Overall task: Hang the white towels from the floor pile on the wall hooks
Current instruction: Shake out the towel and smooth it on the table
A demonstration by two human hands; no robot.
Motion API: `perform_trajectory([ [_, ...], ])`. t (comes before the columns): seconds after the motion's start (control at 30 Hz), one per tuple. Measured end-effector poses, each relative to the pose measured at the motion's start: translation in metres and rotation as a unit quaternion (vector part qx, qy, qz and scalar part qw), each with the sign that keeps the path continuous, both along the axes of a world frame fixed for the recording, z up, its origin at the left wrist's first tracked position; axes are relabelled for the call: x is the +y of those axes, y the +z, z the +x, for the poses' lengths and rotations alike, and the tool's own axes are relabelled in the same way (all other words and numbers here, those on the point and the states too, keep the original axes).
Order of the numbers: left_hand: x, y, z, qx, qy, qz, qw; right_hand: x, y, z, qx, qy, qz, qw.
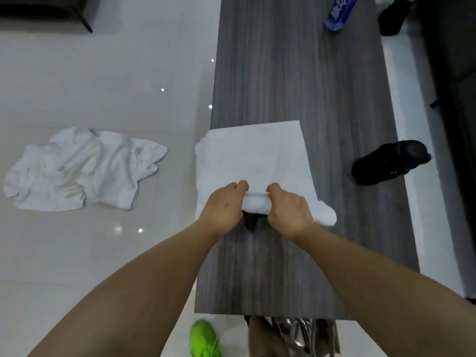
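A white towel (255, 153) lies spread flat on a long dark wood-grain table (296, 81), its left edge hanging slightly over the table's side. Its near end is rolled into a tube. My left hand (222, 208) and my right hand (289, 208) are both closed on that rolled end, side by side, thumbs near each other. A small dark object shows under the roll between my hands. On the pale tiled floor to the left lies a crumpled pile of white towels (77, 168). No wall hooks are in view.
A blue bottle (338, 12) stands at the table's far end. A black shoe (389, 162) sits at the table's right edge. Another person's dark shoe (394, 18) is at top right. My green shoe (204, 340) is below the table's near edge. Dark furniture (43, 9) stands at top left.
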State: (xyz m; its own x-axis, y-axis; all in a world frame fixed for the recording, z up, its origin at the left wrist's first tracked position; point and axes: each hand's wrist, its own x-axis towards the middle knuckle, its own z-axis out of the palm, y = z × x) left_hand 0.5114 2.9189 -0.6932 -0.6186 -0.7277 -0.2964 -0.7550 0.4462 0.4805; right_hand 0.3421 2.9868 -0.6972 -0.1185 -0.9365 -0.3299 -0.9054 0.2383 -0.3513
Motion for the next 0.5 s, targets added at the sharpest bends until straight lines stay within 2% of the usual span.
perform_trajectory([
  [0.13, -0.008, 0.085, 0.006, -0.005, 0.009, -0.004, 1.000, -0.010, 0.080, 0.009, 0.026, -0.011, -0.032, 0.999],
  [0.23, -0.017, 0.162, 0.016, -0.006, 0.018, -0.038, 0.999, -0.021, 0.150, 0.018, 0.047, -0.008, -0.076, 0.996],
  [0.5, -0.018, 0.368, 0.084, 0.094, 0.049, -0.172, 0.979, -0.020, 0.375, 0.071, 0.056, 0.063, -0.231, 0.969],
])
